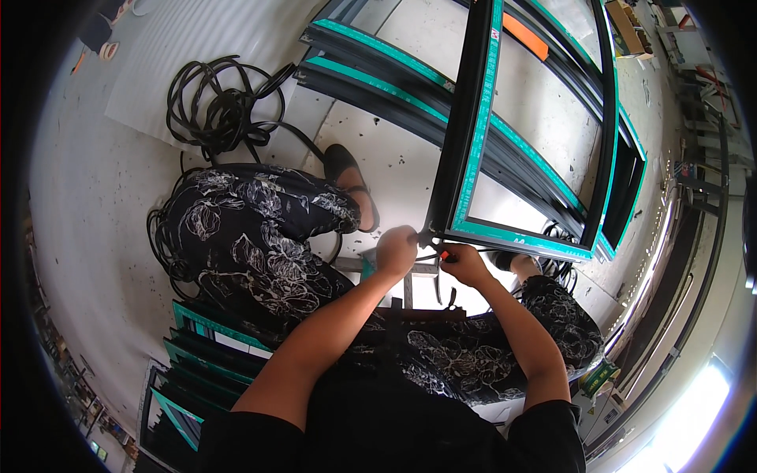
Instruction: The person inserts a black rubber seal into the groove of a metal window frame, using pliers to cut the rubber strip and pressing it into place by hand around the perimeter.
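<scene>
A dark window frame (473, 118) with teal protective tape stands in front of me, its lower corner near my knees. My left hand (396, 249) is closed against that lower corner of the frame. Just to the right, my right hand (464, 262) pinches a small tool with a red tip (445, 255) at the frame's bottom edge. A black rubber strip runs from the corner down between my hands. My legs in black floral trousers (260, 244) spread to either side.
A tangled coil of black rubber cord (225, 106) lies on the floor at the upper left. More teal-taped frames (371, 59) lie behind the upright one. A stack of frames (197, 370) sits at the lower left. Metal racks (694, 197) line the right.
</scene>
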Motion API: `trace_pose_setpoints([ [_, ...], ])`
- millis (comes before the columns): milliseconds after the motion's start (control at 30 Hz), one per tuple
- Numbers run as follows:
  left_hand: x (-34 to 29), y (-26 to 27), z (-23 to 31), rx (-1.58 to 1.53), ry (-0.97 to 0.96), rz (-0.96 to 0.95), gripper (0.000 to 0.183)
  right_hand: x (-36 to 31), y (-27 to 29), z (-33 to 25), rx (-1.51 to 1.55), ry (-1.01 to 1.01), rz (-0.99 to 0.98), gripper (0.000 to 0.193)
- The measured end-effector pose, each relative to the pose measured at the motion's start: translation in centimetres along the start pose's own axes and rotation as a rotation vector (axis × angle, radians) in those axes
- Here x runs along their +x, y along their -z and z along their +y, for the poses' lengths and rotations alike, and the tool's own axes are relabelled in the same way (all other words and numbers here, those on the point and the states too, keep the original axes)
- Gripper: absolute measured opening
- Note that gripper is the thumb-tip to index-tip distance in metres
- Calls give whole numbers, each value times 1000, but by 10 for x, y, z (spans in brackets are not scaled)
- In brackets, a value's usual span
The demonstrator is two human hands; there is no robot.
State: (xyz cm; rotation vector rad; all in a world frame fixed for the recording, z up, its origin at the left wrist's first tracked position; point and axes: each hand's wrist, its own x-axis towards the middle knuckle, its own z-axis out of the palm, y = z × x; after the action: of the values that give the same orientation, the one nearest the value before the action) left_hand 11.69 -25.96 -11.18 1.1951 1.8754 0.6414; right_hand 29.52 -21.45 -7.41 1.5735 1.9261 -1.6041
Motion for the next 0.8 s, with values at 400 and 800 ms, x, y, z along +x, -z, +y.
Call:
trace_pose_setpoints([
  [400, -1, -6, -6, -244, 79, -191, 17, -11, 1, -1, -336, 132, 232, 20],
  [800, 1, 5, 21, -989, 797, -349, 11, -49, -21, 130, -594, -347, 142, 42],
])
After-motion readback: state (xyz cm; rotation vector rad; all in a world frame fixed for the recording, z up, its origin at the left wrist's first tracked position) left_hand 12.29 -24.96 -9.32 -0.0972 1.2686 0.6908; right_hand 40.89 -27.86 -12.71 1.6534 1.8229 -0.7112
